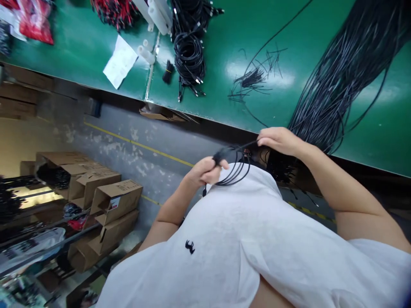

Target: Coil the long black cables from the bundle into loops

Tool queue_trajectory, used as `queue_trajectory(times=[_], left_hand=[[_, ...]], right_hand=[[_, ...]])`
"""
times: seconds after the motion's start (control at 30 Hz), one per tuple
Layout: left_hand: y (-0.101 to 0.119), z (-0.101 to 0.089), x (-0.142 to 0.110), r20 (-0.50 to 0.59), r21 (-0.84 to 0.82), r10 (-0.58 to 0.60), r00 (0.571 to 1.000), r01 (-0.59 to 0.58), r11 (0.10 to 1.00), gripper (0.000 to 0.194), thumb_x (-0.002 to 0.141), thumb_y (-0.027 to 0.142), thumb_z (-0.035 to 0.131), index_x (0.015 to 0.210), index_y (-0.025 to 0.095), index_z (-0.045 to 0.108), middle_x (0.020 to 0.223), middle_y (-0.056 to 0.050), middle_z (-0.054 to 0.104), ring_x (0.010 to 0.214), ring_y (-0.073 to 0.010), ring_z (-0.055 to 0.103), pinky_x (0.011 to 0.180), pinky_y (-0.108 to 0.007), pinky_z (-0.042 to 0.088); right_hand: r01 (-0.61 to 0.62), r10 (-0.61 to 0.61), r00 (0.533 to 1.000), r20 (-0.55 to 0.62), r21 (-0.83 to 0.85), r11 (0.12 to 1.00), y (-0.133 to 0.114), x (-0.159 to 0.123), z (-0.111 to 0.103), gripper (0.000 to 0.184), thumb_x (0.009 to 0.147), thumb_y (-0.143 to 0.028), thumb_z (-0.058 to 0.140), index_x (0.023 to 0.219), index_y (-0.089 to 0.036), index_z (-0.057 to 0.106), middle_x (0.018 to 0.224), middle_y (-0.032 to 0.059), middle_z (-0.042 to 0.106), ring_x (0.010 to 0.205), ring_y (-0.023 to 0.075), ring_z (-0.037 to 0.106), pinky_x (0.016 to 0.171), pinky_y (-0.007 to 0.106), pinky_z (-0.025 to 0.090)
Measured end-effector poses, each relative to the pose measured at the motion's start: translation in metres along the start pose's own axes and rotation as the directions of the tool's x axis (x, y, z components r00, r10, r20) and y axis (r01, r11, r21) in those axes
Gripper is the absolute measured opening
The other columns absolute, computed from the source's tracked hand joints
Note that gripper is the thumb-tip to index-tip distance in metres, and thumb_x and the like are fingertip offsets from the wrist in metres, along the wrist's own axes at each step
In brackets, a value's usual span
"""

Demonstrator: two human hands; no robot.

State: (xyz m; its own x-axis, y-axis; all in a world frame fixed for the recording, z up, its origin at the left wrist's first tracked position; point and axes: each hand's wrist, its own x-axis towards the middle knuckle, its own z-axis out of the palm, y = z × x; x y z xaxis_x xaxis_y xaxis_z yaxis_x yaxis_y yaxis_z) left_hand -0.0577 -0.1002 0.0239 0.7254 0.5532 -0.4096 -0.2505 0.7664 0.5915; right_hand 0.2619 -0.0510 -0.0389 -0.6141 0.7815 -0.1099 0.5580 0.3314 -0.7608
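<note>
A black cable (236, 173), partly wound into loose loops, hangs in front of the white shirt. My left hand (210, 170) is closed around the gathered loops, and a short end with a plug pokes out below it. To the right, my right hand (278, 140) pinches the same cable, which runs taut between both hands. From there a length trails up over the table edge. Past the edge lies a small heap of short black ties (253, 78), near my right hand. A big bundle of long black cables (340, 85) spreads over the table on the right.
Coiled black cables (189, 57) are piled on the green table (221, 100), beside white plastic rolls (157, 16) and a white paper (120, 61). Red-and-black wires (114, 10) lie farther left. Cardboard boxes (117, 199) stand on the floor at left.
</note>
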Motion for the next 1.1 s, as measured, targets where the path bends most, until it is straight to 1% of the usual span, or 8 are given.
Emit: queue_trajectory(times=[0.13,0.23,0.4,0.5,0.63,0.73,0.87,1.1], left_hand=[[0.015,-0.016,-0.021,-0.377,-0.122,0.407,0.832,-0.481,0.868,0.032,0.099,0.041,0.047,0.105,0.02,0.07,0.036,0.014,0.019,0.024,-0.0011,0.005,0.028,-0.015,0.012],[0.024,-0.021,-0.023,-0.541,-0.155,0.386,0.747,-0.54,0.827,0.035,0.103,0.029,0.038,0.13,0.026,0.059,0.047,0.011,0.042,0.026,0.0002,0.02,0.03,-0.013,0.017],[0.029,-0.023,-0.004,-0.536,-0.199,0.254,0.805,-0.414,0.888,0.038,0.101,0.023,0.043,0.137,0.025,0.053,0.059,0.008,0.056,0.038,-0.0001,0.047,0.038,-0.009,0.033],[0.021,-0.023,0.016,-0.517,-0.065,0.229,0.825,-0.304,0.95,0.034,0.093,0.028,0.06,0.125,0.017,0.059,0.07,0.002,0.067,0.059,-0.0065,0.066,0.054,-0.013,0.049],[-0.001,-0.012,0.043,-0.329,0.154,0.137,0.934,-0.09,0.984,0.04,0.081,0.039,0.076,0.108,0.012,0.063,0.095,-0.012,0.076,0.088,-0.0201,0.073,0.082,-0.031,0.056],[-0.012,0.002,0.049,-0.148,0.239,0.017,0.989,0.019,0.971,0.044,0.079,0.044,0.076,0.104,0.01,0.064,0.096,-0.016,0.076,0.089,-0.0224,0.073,0.086,-0.036,0.054],[-0.013,0.015,0.046,0.016,0.277,-0.125,0.992,0.116,0.954,0.043,0.079,0.046,0.076,0.101,0.01,0.066,0.086,-0.015,0.076,0.082,-0.0224,0.072,0.078,-0.034,0.053],[-0.019,0.017,0.044,-0.008,-0.04,-0.056,0.998,0.056,0.998,0.033,0.08,0.039,0.074,0.094,0.01,0.069,0.05,0.003,0.053,0.039,-0.0066,0.043,0.044,-0.02,0.04]], right_hand=[[-0.411,0.379,0.906,-0.186,-0.179,0.894,0.083,-0.044,-0.014,0.037,0.098,-0.039,0.039,0.087,-0.016,0.066,0.1,0.0141,0.07,0.093,0.0192,0.059,0.083,0.029,0.04],[-0.541,0.461,0.822,-0.333,-0.205,0.816,0.127,-0.067,-0.028,0.032,0.096,-0.028,0.038,0.089,-0.016,0.067,0.107,0.016,0.069,0.1,0.0186,0.059,0.088,0.027,0.04],[-0.429,0.319,0.893,-0.317,-0.387,0.816,0.115,-0.057,-0.031,0.034,0.096,-0.03,0.04,0.09,-0.014,0.07,0.102,0.0162,0.07,0.094,0.0208,0.059,0.084,0.029,0.041],[-0.081,0.081,0.997,-0.022,-0.48,0.873,0.049,-0.038,-0.012,0.041,0.098,-0.04,0.04,0.082,-0.017,0.07,0.085,0.01,0.071,0.08,0.019,0.059,0.074,0.029,0.039],[0.254,-0.233,0.967,0.103,-0.362,0.897,-0.049,-0.011,0.01,0.045,0.102,-0.044,0.036,0.085,-0.019,0.07,0.078,0.0067,0.067,0.074,0.0158,0.058,0.068,0.028,0.037],[0.248,-0.248,0.968,0.041,-0.319,0.915,-0.075,0.008,0.007,0.043,0.101,-0.043,0.037,0.083,-0.018,0.067,0.079,0.0073,0.067,0.073,0.0161,0.058,0.064,0.027,0.035],[0.15,-0.159,0.987,-0.032,-0.194,0.969,-0.057,0.016,-0.009,0.038,0.099,-0.045,0.041,0.09,-0.019,0.067,0.087,0.0066,0.07,0.08,0.0171,0.061,0.068,0.026,0.038],[-0.103,0.09,0.969,-0.23,-0.042,0.994,-0.022,0.007,-0.02,0.036,0.095,-0.047,0.045,0.089,-0.02,0.069,0.089,0.0057,0.07,0.082,0.0186,0.062,0.073,0.028,0.041]])
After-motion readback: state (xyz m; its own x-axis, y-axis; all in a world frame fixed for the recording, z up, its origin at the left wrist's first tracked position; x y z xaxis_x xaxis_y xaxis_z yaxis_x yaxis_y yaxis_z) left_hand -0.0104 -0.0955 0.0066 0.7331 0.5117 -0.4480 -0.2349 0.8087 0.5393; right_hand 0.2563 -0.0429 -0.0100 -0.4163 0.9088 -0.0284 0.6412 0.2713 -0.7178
